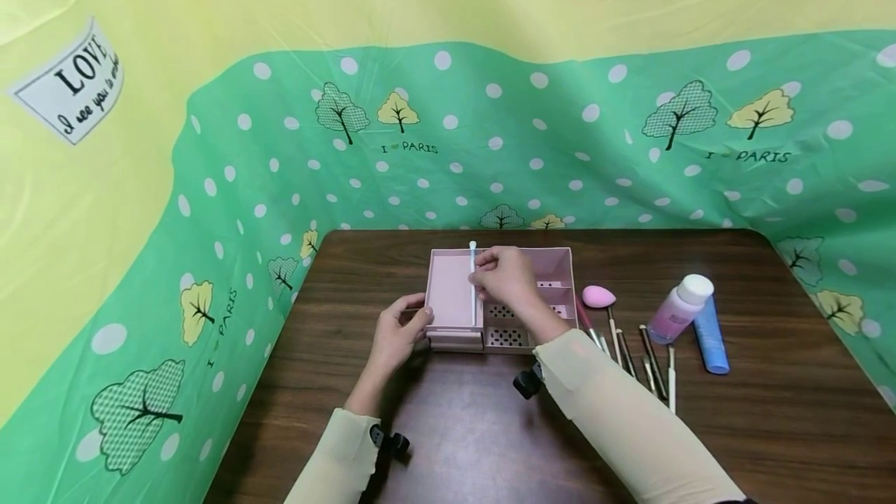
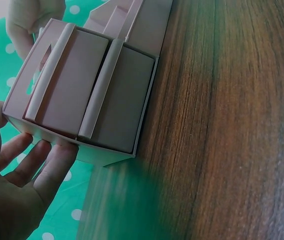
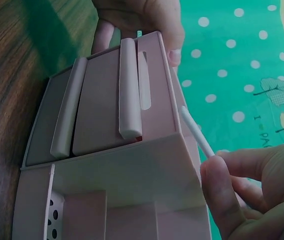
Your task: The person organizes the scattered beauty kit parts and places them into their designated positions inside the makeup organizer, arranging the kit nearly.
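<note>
A pink desktop organizer (image 1: 455,286) sits on the table, with two drawers at its front left and divided compartments with perforated panels on the right. My left hand (image 1: 399,329) rests against its left side, thumb at the top edge and fingertips (image 2: 64,152) along the side wall. Between thumb and fingers, my right hand (image 1: 507,274) pinches a slim white makeup brush (image 1: 473,286) over the organizer's flat top. In the right wrist view the white brush (image 3: 197,132) slants beside the top edge, its other end hidden in the hand.
Right of the organizer lie a pink makeup sponge (image 1: 599,297) and several makeup brushes (image 1: 651,360). Farther right are a pink bottle with a white cap (image 1: 680,309) and a blue tube (image 1: 711,337). A patterned cloth (image 1: 448,138) hangs behind the wooden table (image 1: 476,426).
</note>
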Available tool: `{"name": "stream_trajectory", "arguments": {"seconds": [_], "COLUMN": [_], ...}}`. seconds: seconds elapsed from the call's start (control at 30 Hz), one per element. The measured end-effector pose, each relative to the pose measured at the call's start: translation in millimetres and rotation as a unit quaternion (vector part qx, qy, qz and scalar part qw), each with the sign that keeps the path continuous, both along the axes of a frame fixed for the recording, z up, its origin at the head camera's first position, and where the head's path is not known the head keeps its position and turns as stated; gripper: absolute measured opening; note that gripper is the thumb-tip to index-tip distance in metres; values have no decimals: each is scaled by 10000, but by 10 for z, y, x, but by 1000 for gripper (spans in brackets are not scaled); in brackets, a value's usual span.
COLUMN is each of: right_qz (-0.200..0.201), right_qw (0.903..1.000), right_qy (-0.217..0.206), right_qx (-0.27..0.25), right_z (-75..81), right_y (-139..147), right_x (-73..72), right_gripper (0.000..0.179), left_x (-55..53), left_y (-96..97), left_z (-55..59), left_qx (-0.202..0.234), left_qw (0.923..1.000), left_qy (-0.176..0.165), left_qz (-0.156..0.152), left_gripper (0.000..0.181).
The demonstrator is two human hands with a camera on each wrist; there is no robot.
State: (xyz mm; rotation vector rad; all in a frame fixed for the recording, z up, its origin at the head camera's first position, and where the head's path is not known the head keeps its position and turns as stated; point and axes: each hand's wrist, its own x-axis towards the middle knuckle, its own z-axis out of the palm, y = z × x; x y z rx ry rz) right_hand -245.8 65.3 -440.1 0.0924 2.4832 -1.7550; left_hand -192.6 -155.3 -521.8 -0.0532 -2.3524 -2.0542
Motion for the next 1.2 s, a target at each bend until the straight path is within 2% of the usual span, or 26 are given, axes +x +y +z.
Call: {"name": "stream_trajectory", "arguments": {"seconds": [0.17,0.33,0.4,0.5,0.6,0.73,0.97,1.2], "right_qz": [13,38,-4,-38,-19,28,345,636], "right_qw": [9993,9929,9894,9872,9885,9904,9955,9976], "right_qy": [232,615,702,745,723,700,654,253], "right_qx": [293,1017,1275,1412,1330,1190,591,-89], "right_z": [-5,-28,-28,-30,-31,-44,-76,-106], "right_y": [-28,-42,-48,-50,-44,-27,55,130], "right_x": [-8,2,5,5,10,15,3,33], "right_gripper": [24,23,22,21,22,24,28,33], "left_x": [-14,-20,-10,45,108,140,139,170], "left_y": [3,3,7,28,54,67,71,67], "left_z": [-15,-41,-15,105,224,279,312,295], "left_qx": [-22,-28,-24,38,71,41,13,38], "left_qw": [10000,9999,9999,9999,10000,10000,10000,9999], "left_qy": [-16,-119,-150,-136,-45,29,-10,-133], "left_qz": [22,61,54,13,-19,11,35,2], "left_gripper": [34,35,34,33,32,32,32,33]}}
